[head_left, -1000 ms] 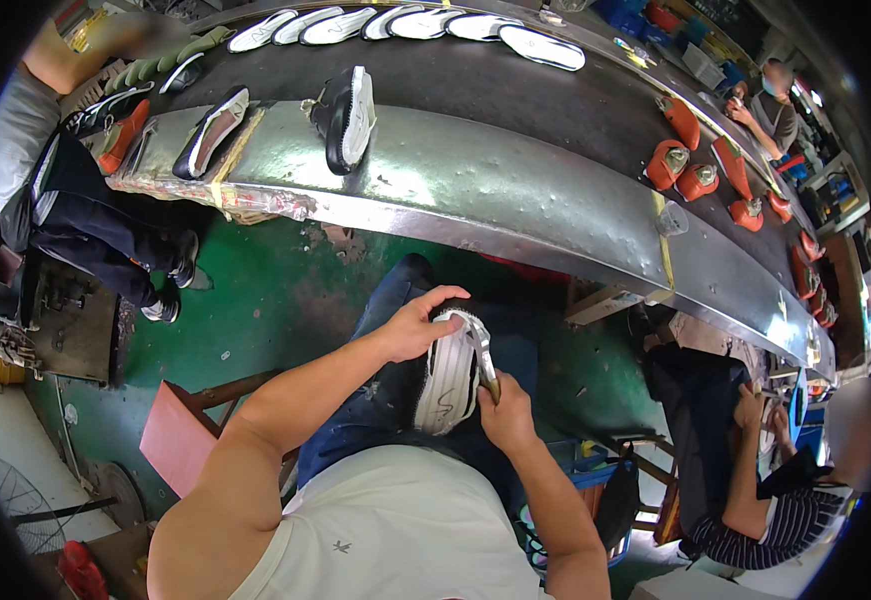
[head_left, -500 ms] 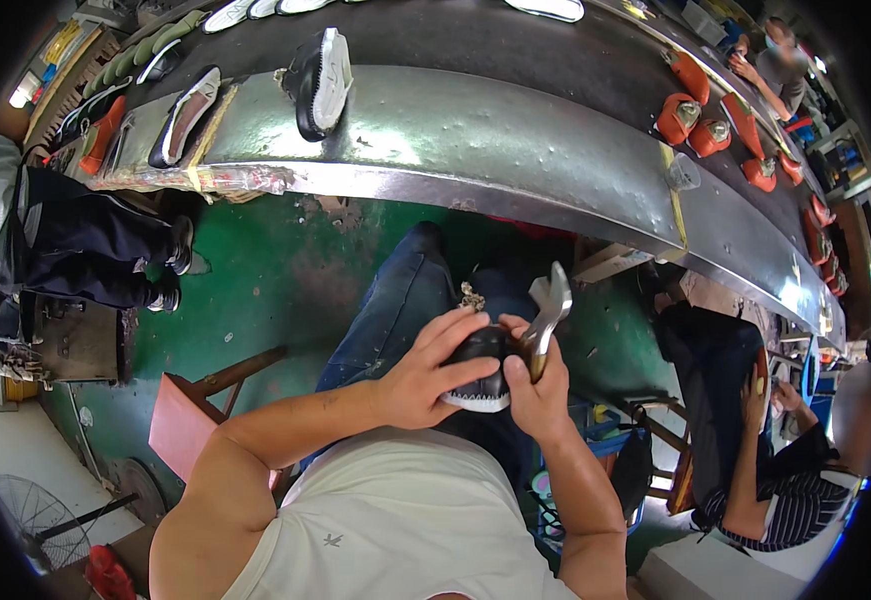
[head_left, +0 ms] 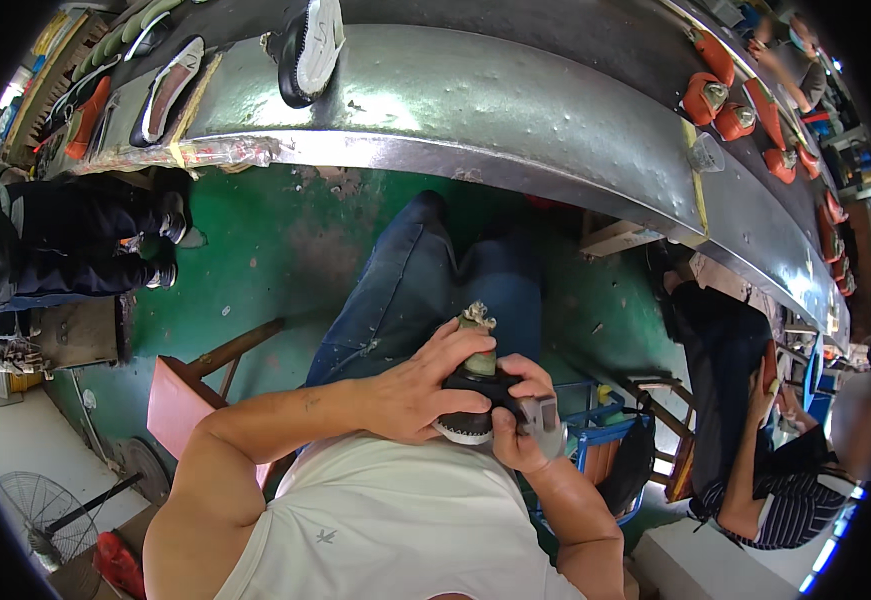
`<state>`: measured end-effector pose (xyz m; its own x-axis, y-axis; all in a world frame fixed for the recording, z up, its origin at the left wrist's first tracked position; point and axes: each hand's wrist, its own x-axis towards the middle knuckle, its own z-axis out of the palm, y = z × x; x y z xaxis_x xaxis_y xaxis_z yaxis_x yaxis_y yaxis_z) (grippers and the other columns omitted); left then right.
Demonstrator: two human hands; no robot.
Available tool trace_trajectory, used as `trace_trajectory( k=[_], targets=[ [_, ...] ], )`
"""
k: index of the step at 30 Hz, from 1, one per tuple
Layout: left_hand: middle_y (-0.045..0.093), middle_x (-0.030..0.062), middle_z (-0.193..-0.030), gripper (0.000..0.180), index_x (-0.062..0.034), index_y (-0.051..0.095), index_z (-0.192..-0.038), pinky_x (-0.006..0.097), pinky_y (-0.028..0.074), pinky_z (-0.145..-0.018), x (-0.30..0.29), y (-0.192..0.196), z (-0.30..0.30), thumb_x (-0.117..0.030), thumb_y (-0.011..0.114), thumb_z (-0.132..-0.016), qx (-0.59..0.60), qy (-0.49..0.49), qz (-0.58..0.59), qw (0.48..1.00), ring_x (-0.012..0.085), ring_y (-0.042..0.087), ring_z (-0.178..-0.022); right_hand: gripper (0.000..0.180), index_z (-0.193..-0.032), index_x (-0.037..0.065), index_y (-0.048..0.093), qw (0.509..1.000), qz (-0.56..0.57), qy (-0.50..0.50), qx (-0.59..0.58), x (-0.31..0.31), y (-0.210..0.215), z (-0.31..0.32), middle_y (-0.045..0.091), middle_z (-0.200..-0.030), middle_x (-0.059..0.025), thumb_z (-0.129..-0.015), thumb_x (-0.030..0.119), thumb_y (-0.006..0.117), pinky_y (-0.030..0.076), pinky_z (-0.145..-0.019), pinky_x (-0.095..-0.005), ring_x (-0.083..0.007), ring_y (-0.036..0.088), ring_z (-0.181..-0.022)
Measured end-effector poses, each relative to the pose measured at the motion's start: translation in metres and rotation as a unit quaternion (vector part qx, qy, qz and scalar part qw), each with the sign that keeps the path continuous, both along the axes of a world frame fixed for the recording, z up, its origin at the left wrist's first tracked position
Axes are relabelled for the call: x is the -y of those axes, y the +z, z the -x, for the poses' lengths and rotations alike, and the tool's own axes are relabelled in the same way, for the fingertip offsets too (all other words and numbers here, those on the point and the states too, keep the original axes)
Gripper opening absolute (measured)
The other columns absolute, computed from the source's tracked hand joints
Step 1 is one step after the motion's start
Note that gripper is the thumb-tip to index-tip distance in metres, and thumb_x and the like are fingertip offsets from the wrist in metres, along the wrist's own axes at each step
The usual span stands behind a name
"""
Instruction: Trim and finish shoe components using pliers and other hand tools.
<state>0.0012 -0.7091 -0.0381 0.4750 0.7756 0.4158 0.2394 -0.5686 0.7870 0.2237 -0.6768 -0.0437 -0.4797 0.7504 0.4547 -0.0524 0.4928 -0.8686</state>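
A black shoe (head_left: 467, 424) with a white, stitched-looking edge is held low over my lap, close to my white shirt. A green shoe last (head_left: 479, 358) sticks up out of it, its top end ragged. My left hand (head_left: 423, 388) is closed around the shoe's left side, fingers across the last and the black upper. On the other side my right hand (head_left: 518, 425) grips a hammer (head_left: 543, 424), its metal head beside the shoe and its handle mostly hidden. Fingers of that hand also press on the shoe.
Ahead runs a metal-edged workbench (head_left: 385, 90) bearing a black-and-white shoe (head_left: 312, 55), a brown shoe (head_left: 170, 90) and several orange shoes (head_left: 703, 98). A pink stool (head_left: 177, 405) stands left, a blue crate (head_left: 595, 440) right. Other people sit or stand at both sides.
The shoe has turned, bringing the green last into view. The hammer has dropped from upright to alongside the shoe. The bench sits higher in view.
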Motion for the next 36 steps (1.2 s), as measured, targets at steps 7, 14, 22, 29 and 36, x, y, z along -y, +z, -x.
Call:
trace_trajectory(
  k=[7, 14, 22, 29, 36],
  targets=[
    [0.035, 0.0244, -0.138, 0.073, -0.0204, 0.051, -0.125, 0.064, 0.028, -0.111, -0.016, 0.014, 0.003, -0.008, 0.088, -0.063, -0.028, -0.021, -0.016, 0.999, 0.0489, 0.039, -0.132, 0.033, -0.12, 0.003, 0.044, 0.999, 0.031, -0.018, -0.027, 0.004, -0.021, 0.0, 0.055, -0.127, -0.0235, -0.093, 0.01, 0.061, 0.044, -0.103, -0.0482, -0.0372, 0.056, -0.118],
    [0.034, 0.0242, -0.141, 0.067, -0.0202, 0.05, -0.129, 0.059, 0.029, -0.111, -0.033, 0.018, 0.004, -0.014, 0.085, -0.071, -0.082, -0.056, 0.007, 0.995, 0.0498, 0.039, -0.13, 0.034, -0.122, 0.0, 0.039, 0.995, 0.083, -0.024, -0.041, 0.001, -0.025, 0.0, 0.047, -0.132, -0.0263, -0.089, -0.003, 0.045, 0.039, -0.109, -0.0478, -0.0346, 0.049, -0.123],
    [0.037, 0.0262, -0.143, 0.075, -0.0124, 0.045, -0.136, 0.06, 0.03, -0.111, -0.024, 0.005, -0.009, -0.024, 0.087, -0.075, -0.001, 0.031, -0.023, 0.999, 0.0493, 0.038, -0.133, 0.036, -0.119, 0.003, 0.042, 0.989, 0.135, -0.025, -0.057, -0.006, -0.016, 0.004, 0.051, -0.128, -0.0254, -0.088, 0.001, 0.061, 0.043, -0.102, -0.0425, -0.0297, 0.052, -0.118],
    [0.046, 0.0261, -0.141, 0.106, 0.003, 0.022, -0.15, 0.052, 0.036, -0.112, -0.02, 0.023, -0.008, -0.018, 0.089, -0.071, -0.015, 0.055, 0.086, 0.995, 0.0452, 0.047, -0.131, 0.038, -0.114, 0.003, 0.051, 0.969, 0.214, -0.039, 0.118, -0.035, 0.035, 0.0, 0.062, -0.104, -0.0074, -0.087, 0.014, 0.075, 0.048, -0.083, -0.0296, -0.0133, 0.059, -0.092],
    [0.048, 0.0271, -0.139, 0.117, 0.0034, 0.011, -0.155, 0.048, 0.042, -0.108, -0.017, 0.018, -0.007, -0.02, 0.09, -0.072, 0.041, 0.097, 0.03, 0.994, 0.0449, 0.051, -0.126, 0.025, -0.104, 0.001, 0.056, 0.887, 0.396, -0.156, 0.176, -0.042, 0.006, 0.0, 0.064, -0.082, -0.0053, -0.098, 0.024, 0.062, 0.048, -0.058, -0.0274, -0.0098, 0.058, -0.065]
  ],
)
